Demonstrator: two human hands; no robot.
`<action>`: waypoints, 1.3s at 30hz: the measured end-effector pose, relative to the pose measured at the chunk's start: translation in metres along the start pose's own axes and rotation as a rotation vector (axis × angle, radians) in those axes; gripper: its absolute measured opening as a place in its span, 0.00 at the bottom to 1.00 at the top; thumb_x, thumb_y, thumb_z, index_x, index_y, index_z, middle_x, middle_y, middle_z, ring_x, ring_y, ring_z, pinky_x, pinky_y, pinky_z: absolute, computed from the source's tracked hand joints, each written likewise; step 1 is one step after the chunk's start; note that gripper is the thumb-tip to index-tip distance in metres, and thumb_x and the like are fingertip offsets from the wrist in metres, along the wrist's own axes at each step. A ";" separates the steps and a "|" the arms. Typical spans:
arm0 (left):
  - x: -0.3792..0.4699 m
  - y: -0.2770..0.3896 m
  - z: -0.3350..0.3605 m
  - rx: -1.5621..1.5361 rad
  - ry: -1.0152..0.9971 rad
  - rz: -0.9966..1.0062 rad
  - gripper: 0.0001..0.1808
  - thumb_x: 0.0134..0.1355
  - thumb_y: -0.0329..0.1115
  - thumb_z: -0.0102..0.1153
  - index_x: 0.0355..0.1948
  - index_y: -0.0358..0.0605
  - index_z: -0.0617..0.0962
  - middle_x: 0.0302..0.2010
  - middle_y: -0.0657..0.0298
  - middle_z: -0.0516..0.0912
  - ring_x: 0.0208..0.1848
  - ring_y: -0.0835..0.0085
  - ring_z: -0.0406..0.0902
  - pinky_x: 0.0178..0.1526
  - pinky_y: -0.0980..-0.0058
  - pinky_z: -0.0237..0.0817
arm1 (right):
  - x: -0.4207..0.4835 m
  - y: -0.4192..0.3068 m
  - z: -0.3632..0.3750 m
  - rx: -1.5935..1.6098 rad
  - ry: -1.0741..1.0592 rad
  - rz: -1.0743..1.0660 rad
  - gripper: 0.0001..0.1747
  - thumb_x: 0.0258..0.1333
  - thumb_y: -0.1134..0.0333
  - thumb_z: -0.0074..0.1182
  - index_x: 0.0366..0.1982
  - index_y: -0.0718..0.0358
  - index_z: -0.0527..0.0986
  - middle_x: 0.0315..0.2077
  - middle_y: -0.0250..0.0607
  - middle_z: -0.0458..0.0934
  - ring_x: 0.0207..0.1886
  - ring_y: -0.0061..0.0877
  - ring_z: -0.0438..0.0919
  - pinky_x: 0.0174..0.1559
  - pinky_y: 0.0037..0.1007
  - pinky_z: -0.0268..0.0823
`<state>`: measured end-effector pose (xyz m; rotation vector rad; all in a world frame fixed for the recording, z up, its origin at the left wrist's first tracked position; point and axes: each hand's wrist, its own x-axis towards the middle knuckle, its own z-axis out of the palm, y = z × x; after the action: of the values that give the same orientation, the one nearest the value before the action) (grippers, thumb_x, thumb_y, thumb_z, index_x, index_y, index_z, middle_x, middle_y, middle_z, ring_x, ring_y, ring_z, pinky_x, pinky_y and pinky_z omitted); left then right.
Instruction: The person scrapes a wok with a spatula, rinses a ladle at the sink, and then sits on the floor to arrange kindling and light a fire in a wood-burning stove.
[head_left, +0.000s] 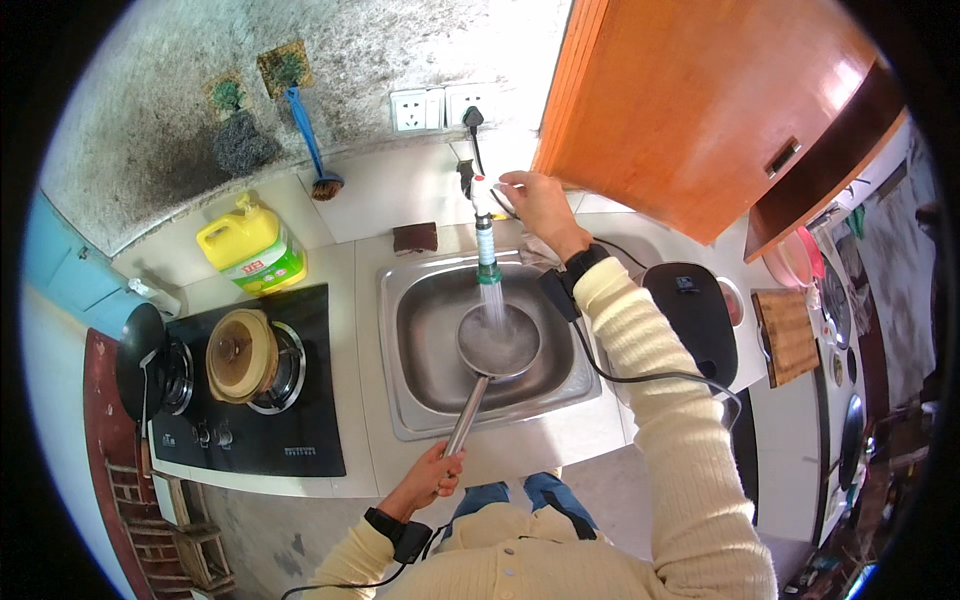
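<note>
My left hand (433, 477) grips the long metal handle of a round steel pan (500, 345), low in front of me. The pan is held over the stainless-steel sink (420, 345), and its handle crosses the front rim. Water streams from the green-tipped nozzle of the tap (486, 240) into the pan, where the surface looks churned. At the tap's top, my right hand (536, 206) has its thumb and fingers pinched on the small white tap lever (495, 182). Each wrist wears a black strap with a cable.
Left of the sink, a gas hob (315, 442) carries a lidded clay pot (238, 356) and a dark wok (139, 352). A yellow detergent jug (251, 247) stands behind it. A black-lidded appliance (690, 322) and a wooden cutting board (786, 337) are at right, below an orange cabinet door (697, 97).
</note>
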<state>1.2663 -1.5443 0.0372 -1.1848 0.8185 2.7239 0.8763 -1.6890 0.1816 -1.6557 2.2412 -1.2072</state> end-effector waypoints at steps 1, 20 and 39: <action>0.000 0.000 0.000 -0.008 0.005 0.001 0.12 0.68 0.36 0.54 0.49 0.47 0.69 0.26 0.72 0.65 0.17 0.87 0.54 0.16 0.86 0.47 | 0.000 0.000 0.001 0.009 0.001 -0.003 0.13 0.58 0.64 0.57 0.42 0.63 0.81 0.38 0.52 0.83 0.41 0.42 0.82 0.47 0.36 0.72; -0.009 -0.031 0.008 0.155 0.105 0.116 0.12 0.68 0.34 0.52 0.50 0.46 0.68 0.23 0.70 0.65 0.17 0.83 0.61 0.17 0.81 0.51 | -0.035 -0.023 0.044 0.275 0.105 0.028 0.25 0.58 0.59 0.57 0.54 0.64 0.73 0.40 0.57 0.81 0.40 0.48 0.81 0.47 0.40 0.73; -0.126 -0.276 0.237 -0.026 0.176 -0.133 0.17 0.71 0.39 0.49 0.58 0.47 0.72 0.20 0.75 0.66 0.13 0.85 0.59 0.12 0.85 0.46 | -0.646 0.150 -0.325 -0.275 -0.523 0.540 0.19 0.62 0.52 0.51 0.46 0.54 0.81 0.44 0.44 0.82 0.42 0.42 0.81 0.47 0.41 0.71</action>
<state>1.2688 -1.1724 0.1356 -1.4456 0.6953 2.5597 0.8561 -0.9580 0.0766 -1.1215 2.3254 -0.3085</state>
